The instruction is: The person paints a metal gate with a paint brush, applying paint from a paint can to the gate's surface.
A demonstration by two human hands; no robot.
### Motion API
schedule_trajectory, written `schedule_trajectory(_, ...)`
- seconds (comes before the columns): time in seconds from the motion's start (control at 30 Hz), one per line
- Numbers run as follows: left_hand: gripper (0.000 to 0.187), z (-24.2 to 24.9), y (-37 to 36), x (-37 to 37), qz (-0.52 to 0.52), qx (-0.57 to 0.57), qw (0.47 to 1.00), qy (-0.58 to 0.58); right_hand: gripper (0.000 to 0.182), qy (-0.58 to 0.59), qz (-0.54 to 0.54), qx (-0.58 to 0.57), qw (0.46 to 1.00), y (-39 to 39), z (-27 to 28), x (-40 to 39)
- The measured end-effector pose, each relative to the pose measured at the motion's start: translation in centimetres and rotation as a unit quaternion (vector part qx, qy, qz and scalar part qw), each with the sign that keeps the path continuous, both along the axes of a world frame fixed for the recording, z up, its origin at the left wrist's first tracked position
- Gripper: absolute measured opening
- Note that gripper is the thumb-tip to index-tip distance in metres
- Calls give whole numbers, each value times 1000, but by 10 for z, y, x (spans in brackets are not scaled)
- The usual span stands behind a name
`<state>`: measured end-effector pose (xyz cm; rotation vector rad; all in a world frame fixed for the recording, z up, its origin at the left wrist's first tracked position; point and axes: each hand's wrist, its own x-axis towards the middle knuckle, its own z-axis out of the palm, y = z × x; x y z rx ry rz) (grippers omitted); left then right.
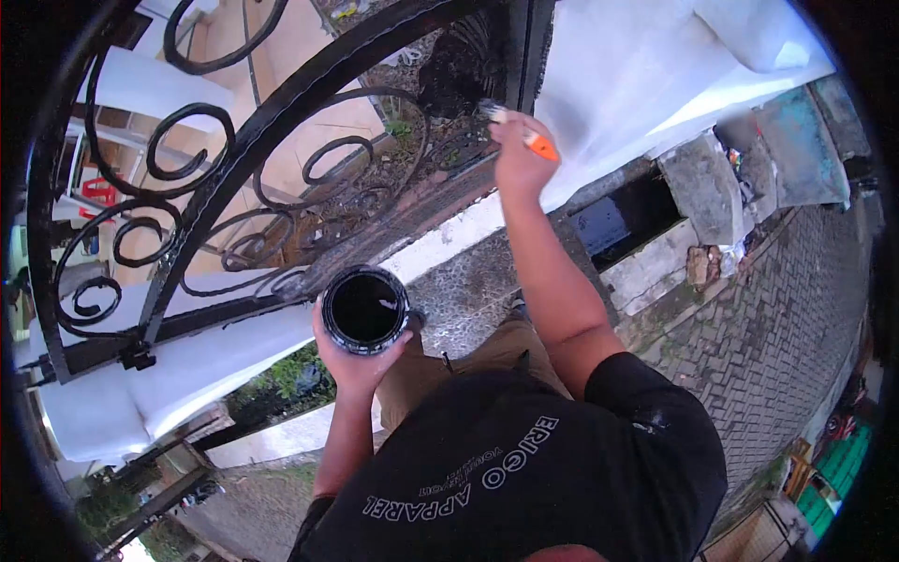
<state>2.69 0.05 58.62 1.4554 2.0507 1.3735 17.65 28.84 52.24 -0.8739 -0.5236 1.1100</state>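
My left hand (361, 361) is wrapped round an open can of black paint (365, 311), held upright below the gate's lower bar. My right hand (524, 159) grips a paintbrush (541, 146) with an orange and pale handle. The brush's bristles point up and left, near the dark upright post (520, 56) of the metal gate; whether they touch it I cannot tell. Black scrollwork (192, 140) and a curved black bar (281, 112) fill the upper left.
White sheeting (618, 84) hangs right of the post, and more sheeting (103, 403) lies at the lower left. An open drain (627, 220) lies right of my right forearm, beside concrete slabs (702, 187) and brick paving (749, 328).
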Motion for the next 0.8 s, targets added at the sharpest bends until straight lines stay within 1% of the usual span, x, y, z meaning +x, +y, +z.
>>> schedule_trajectory(0.03,116,-2,-5,-1,10,11,999,-31,9,-57,6,58,997,-5,-3,-12)
schedule_trajectory(0.07,116,-2,-9,-4,4,6,1000,-25,9,-115,11,113,987,-14,-7,-21)
schedule_trajectory(0.1,116,-1,-12,-7,8,-3,1000,-26,5,-173,-20,143,974,-25,-4,-24)
schedule_trajectory(0.13,116,-1,-14,-10,11,-12,1000,-26,5,-168,-28,135,976,-34,-5,-20)
schedule_trajectory(0.17,118,-5,-20,-16,19,-34,999,-8,4,-224,-47,137,964,-41,-8,-10)
schedule_trajectory(0.2,127,-11,-22,-20,10,-37,999,-31,4,-280,-65,140,948,-41,-13,-2)
schedule_trajectory(0.23,126,-12,-23,-24,0,-41,999,-35,4,-288,-115,92,946,-35,-25,3)
schedule_trajectory(0.27,126,-13,-25,-27,-9,-47,998,-41,6,-210,-110,66,969,-23,-39,7)
schedule_trajectory(0.33,125,-11,-26,-33,-18,-67,997,-32,7,-247,-170,102,948,-5,-49,2)
schedule_trajectory(0.4,124,-10,-22,-36,-32,-81,996,-20,8,-294,-113,228,922,-18,-54,-19)
schedule_trajectory(0.43,124,-9,-19,-36,-36,-72,997,-21,10,-340,-57,222,912,-37,-45,-22)
schedule_trajectory(0.47,124,-8,-18,-35,-37,-64,997,-22,9,-295,-67,275,913,-46,-35,-25)
schedule_trajectory(0.53,125,-7,-17,-35,-40,-58,997,-17,6,-319,-95,192,923,-48,-58,-15)
schedule_trajectory(0.57,125,-7,-17,-35,-42,-50,998,-15,6,-317,-96,192,924,-42,-70,-20)
schedule_trajectory(0.6,125,-7,-19,-34,-42,-52,998,-14,5,-234,-119,100,960,-30,-85,-26)
schedule_trajectory(0.63,125,-7,-21,-34,-40,-60,997,-7,4,-147,-142,6,979,-27,-82,-29)
schedule_trajectory(0.67,125,-6,-22,-35,-40,-69,997,1,4,-137,-139,67,979,-30,-79,-41)
schedule_trajectory(0.73,123,-9,-22,-32,-37,-59,997,-16,10,-294,-63,147,942,-49,-38,-44)
schedule_trajectory(0.77,121,-9,-24,-31,-31,-53,998,-35,7,-254,-35,168,952,-56,-18,-45)
schedule_trajectory(0.8,121,-8,-25,-29,-32,-53,998,-31,7,-251,-37,168,953,-57,-18,-47)
